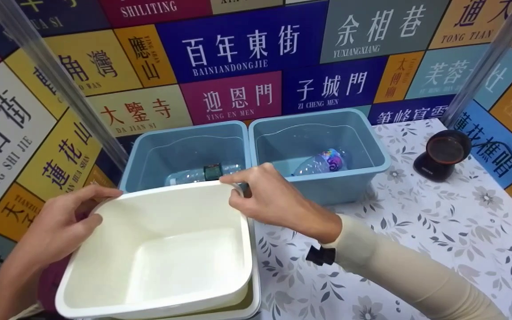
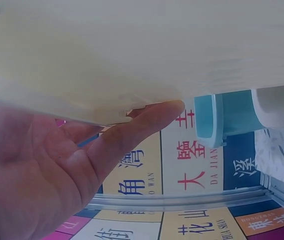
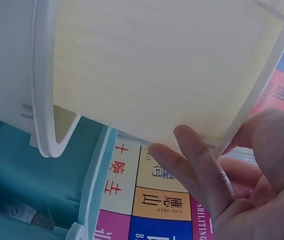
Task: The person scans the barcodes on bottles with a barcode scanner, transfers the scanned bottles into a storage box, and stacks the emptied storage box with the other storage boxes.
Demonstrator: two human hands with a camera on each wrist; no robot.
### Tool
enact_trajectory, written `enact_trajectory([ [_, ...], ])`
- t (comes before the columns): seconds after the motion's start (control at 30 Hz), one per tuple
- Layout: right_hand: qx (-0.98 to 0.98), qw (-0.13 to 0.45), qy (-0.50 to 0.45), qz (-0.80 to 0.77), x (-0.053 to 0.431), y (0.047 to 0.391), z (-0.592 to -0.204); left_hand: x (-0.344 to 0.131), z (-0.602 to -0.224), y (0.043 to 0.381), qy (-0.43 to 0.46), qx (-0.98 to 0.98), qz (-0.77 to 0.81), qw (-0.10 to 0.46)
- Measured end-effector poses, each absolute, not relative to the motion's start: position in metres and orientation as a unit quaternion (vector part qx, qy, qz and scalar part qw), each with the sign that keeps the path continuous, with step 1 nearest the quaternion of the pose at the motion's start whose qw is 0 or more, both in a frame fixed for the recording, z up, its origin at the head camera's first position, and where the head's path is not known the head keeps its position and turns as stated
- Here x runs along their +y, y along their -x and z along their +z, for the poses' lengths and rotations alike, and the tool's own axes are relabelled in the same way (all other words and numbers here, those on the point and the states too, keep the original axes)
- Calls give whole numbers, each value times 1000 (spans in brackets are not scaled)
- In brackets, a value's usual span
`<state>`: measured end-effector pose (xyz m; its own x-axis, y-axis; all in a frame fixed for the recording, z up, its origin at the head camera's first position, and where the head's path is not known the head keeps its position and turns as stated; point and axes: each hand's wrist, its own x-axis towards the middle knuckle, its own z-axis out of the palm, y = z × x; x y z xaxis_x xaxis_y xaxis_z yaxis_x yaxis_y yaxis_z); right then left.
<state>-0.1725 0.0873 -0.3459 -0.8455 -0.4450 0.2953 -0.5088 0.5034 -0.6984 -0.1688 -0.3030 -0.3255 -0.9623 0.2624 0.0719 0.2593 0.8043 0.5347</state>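
Both hands hold an empty white plastic bin (image 1: 189, 266), tilted so that its inside faces the head camera. At its upper left corner the left hand (image 1: 53, 231) grips the rim, thumb on the near side. The right hand (image 1: 273, 200) grips the upper right corner, index finger stretched along the rim. In the right wrist view, its fingers (image 3: 206, 170) lie against the outer wall. A second white bin (image 1: 256, 275) sits underneath, mostly hidden, its rim showing at the right and bottom.
Two blue bins stand behind. The left blue bin (image 1: 189, 140) contains a clear bottle with a dark green label (image 1: 212, 172); the right blue bin (image 1: 344, 189) contains one with a colourful label (image 1: 332, 160). A small black device (image 1: 442, 153) with a cable sits at the right on the leaf-patterned tablecloth (image 1: 406, 231).
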Motion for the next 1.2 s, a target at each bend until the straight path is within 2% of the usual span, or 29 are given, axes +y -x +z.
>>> enact_trajectory([
  [0.4,-867,24,-270,419,85,175,-353,-307,-332,170,-132,948,287,35],
  [1.2,-865,36,-280,415,80,178,-368,-312,-342,170,-116,947,294,50],
])
